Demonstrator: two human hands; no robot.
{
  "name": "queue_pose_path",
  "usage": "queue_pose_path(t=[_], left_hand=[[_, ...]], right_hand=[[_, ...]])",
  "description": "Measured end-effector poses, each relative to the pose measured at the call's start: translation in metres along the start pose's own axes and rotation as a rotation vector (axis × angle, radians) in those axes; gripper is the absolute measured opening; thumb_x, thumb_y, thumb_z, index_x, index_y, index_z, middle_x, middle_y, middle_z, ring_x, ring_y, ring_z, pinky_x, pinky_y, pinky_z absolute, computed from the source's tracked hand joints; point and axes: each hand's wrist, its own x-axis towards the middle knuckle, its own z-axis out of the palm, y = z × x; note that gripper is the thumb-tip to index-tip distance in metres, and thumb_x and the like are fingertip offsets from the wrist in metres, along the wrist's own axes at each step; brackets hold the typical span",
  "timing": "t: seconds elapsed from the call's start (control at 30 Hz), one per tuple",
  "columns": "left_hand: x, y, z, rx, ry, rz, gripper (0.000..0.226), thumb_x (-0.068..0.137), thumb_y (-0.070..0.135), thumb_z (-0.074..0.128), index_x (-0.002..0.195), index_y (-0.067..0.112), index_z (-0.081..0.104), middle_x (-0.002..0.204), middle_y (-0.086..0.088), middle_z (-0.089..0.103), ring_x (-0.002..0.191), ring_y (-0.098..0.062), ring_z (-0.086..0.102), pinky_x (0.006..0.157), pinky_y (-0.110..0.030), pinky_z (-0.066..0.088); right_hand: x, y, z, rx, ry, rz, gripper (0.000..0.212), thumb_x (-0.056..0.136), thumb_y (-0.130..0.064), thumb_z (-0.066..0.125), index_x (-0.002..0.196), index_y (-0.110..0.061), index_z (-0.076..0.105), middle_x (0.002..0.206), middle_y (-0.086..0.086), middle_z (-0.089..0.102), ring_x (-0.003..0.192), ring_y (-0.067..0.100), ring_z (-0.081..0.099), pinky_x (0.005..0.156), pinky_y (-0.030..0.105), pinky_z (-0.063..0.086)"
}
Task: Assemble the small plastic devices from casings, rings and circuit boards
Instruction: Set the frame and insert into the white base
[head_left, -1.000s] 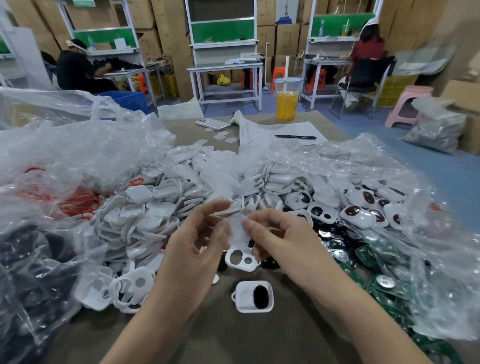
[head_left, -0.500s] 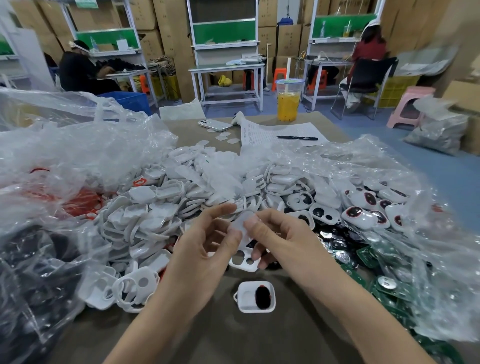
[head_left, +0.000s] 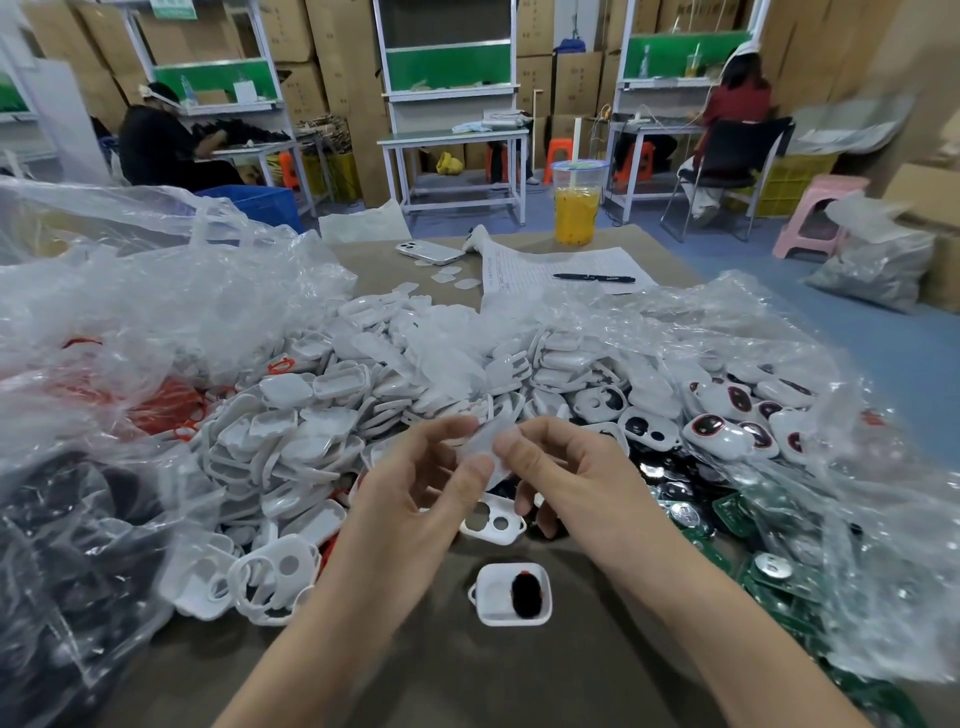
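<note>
The left hand (head_left: 415, 499) and the right hand (head_left: 576, 478) are both pinching a thin translucent film (head_left: 483, 444) between thumb and forefinger. They are holding it just beyond the open casing half (head_left: 511, 595), which is lying on the brown table with a dark insert in it. A white two-hole cover plate (head_left: 493, 522) is hanging right under the film, between the hands and that casing half. I cannot tell whether the film or the right hand's curled lower fingers are carrying it.

The person is probably peeling protective film off the cover before closing a unit. The next move is likely calling for the two pinches to draw apart while keeping the plate steady, then for lowering the plate squarely onto the casing half.

White casings (head_left: 311, 431) are lying heaped beyond and left of the casing half. Orange rings (head_left: 171, 405) are sitting farther left under plastic, and green circuit boards (head_left: 769, 571) are lying to its right.
</note>
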Motion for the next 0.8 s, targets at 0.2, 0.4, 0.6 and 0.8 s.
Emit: queue_pose_path(t=[0.2,0.4,0.6,0.8], left_hand=[[-0.0006,0.0024,-0.0022,-0.001,-0.041,-0.007,0.018,0.085,0.050,0.061,0.078,0.034,0.067,0.063,0.013,0.061,0.059,-0.004,0.051,0.058,-0.013,0.042],[0.0010,0.0081,-0.0056,-0.095,-0.036,-0.125,0.030,0.081,0.054,0.063,0.069,0.026,0.063,0.062,0.007,0.060,0.041,-0.001,0.043,0.039,-0.015,0.032],[0.0013,0.0085,-0.0069,-0.097,-0.006,-0.133,0.039,0.078,0.058,0.065,0.067,0.021,0.060,0.063,0.001,0.062,0.041,-0.005,0.035,0.038,-0.018,0.030],[0.0003,0.0074,-0.0048,-0.108,0.021,-0.116,0.033,0.083,0.055,0.064,0.067,0.026,0.062,0.064,0.002,0.063,0.042,-0.001,0.040,0.041,-0.011,0.032]], right_hand=[[-0.0005,-0.0004,0.0001,0.032,-0.004,0.016,0.025,0.082,-0.054,0.064,0.081,-0.031,0.072,0.060,-0.003,0.062,0.050,0.006,0.051,0.051,0.018,0.044],[0.0011,0.0000,0.0004,0.033,0.002,0.010,0.033,0.084,-0.058,0.060,0.087,-0.030,0.076,0.065,0.002,0.065,0.057,0.013,0.053,0.051,0.020,0.044],[0.0008,-0.0015,0.0013,0.084,-0.024,0.006,0.031,0.088,-0.050,0.057,0.088,-0.027,0.077,0.081,-0.003,0.071,0.063,0.011,0.060,0.050,0.017,0.044],[0.0000,-0.0003,0.0009,0.117,-0.024,-0.012,0.031,0.092,-0.045,0.055,0.092,-0.023,0.078,0.092,-0.005,0.073,0.063,0.010,0.062,0.050,0.018,0.044]])
